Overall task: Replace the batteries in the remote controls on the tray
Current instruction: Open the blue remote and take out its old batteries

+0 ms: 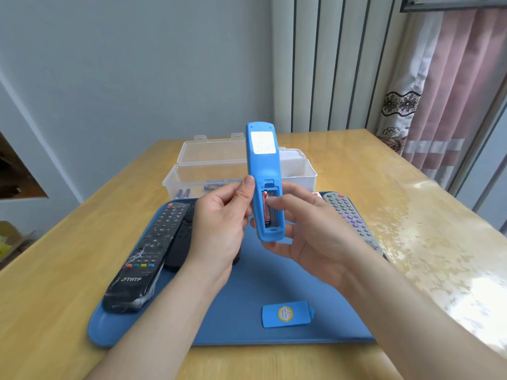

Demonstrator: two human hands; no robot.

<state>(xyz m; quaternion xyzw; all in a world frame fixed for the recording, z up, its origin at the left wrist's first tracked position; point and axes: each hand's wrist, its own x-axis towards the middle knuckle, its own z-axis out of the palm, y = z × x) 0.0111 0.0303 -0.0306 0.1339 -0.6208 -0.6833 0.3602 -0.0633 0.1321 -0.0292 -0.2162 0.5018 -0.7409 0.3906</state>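
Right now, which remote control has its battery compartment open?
The blue plastic remote held by the left hand: cover off, red battery showing. The long black remote and grey remote lie buttons-up on the blue tray.

tray (247, 292) on table (55, 311) | box (208, 165) behind tray | cover (286, 314) on tray

a pale wooden table (63, 283) with a glossy top, shining brightly along its right side, carries two things; a blue tray (241, 305) with rounded corners lies flat on the near middle, its long side along the near edge; just behind the tray stands a clear plastic box (301, 175), its hinged lid (211, 152) laid open toward the table's far edge
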